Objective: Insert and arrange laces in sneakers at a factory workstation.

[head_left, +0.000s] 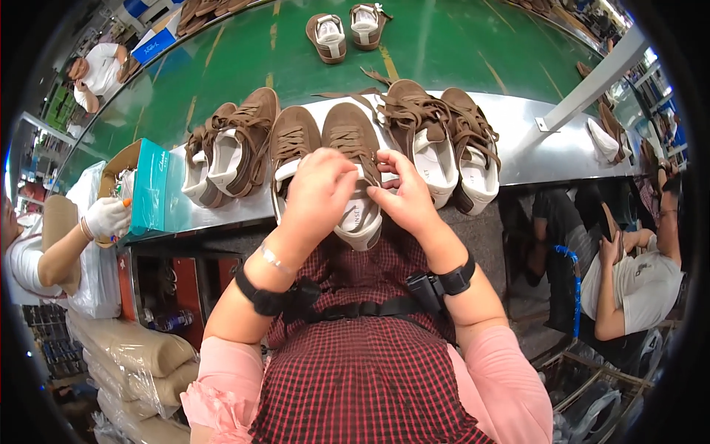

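A brown sneaker (350, 133) with a pale lining stands upright before me at the bench edge, its toe pointing away and laces threaded across its front. My left hand (322, 191) is over its left side with fingers curled in, slightly blurred; what they pinch, if anything, is hidden. At the opening's right side, my right hand (407, 194) has its thumb and fingers closed on the shoe's edge. Close by on the left is a matching laced sneaker (294, 135), partly covered by my left hand and forearm.
More brown sneakers flank these: a pair (240, 148) at left, another pair (436, 140) at right with loose laces. Beyond the metal bench (529, 152), a green surface (244, 52) holds two sneakers (346, 33). A teal box (151, 185), a co-worker's gloved hand (107, 220) and a slanted metal post (592, 81) stand nearby.
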Tool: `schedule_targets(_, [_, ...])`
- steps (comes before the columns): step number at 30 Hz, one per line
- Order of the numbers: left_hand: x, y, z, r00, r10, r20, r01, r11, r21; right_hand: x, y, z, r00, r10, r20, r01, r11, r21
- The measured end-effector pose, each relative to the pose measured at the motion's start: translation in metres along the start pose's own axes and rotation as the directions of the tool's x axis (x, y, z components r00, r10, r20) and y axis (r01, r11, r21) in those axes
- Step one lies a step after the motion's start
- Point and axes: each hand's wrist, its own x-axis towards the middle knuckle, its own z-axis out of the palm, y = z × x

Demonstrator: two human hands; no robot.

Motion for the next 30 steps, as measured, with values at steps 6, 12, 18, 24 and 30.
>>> schedule_targets(6, [-0.002,-0.015,0.039,0.994,-0.113,-0.007,0.112,0.972,0.207,-0.003,0.003,0.002,0.998,0.059,-0.010,-0.058,0.996,0.064])
schedule_targets(12, [0.003,-0.008,0.045,0.967,-0.253,-0.006,0.248,0.942,0.227,-0.009,0.015,0.005,0.996,0.091,-0.024,-0.082,0.964,0.252])
schedule_targets(18, [0.008,-0.007,0.057,0.963,-0.235,-0.130,0.265,0.914,0.306,-0.007,0.013,0.010,0.996,0.033,-0.087,-0.016,0.980,0.198])
schedule_targets(24, [0.005,-0.013,0.055,0.973,-0.200,-0.117,0.229,0.911,0.344,-0.007,0.011,0.014,0.995,0.034,-0.095,-0.019,0.987,0.162])
schedule_targets(30, [-0.002,-0.014,0.043,0.996,-0.061,0.070,0.037,0.952,0.304,-0.008,0.017,0.006,0.997,0.034,-0.072,-0.018,0.977,0.212])
